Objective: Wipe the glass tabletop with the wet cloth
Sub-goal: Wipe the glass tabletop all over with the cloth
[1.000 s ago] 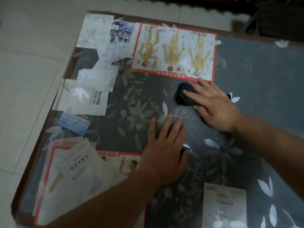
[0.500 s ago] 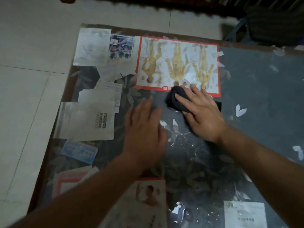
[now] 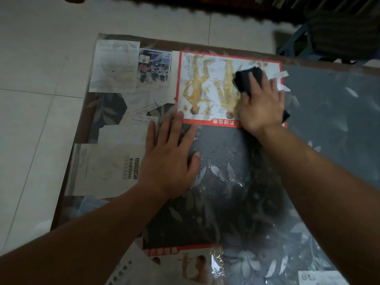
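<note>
Now the wet cloth [image 3: 242, 81], a dark, soft, crumpled wad, lies in the upper right of centre. It sits on the glass tabletop [image 3: 329, 120] over the right-hand yellow figure of a red-bordered body chart [image 3: 201, 89]. The right hand [image 3: 262, 105] covers most of it. Its grip is wide, with the fingers spread and laid flat, pressing the cloth down rather than clasping it. One end of the cloth shows beyond the fingertips and a dark corner shows by the wrist.

Half a second ago the cloth lay at the chart's lower red edge; it is now higher in the frame, on the chart itself. The left hand [image 3: 166, 159] lies palm down on the worktop, its grip also wide and holding nothing. It has shifted too, so its fingertips now reach the chart's lower left corner.

Water droplets [image 3: 218, 159] bead on the smooth, shiny glass between the two hands. Under the glass lie a dark leaf-patterned sheet [image 3: 257, 212], a creased white paper [image 3: 115, 66], a small photograph [image 3: 155, 65], a printed envelope [image 3: 102, 167] and a second red-bordered chart [image 3: 185, 262] at the bottom. Pale floor tiles [image 3: 41, 79] fill the left of the frame.
</note>
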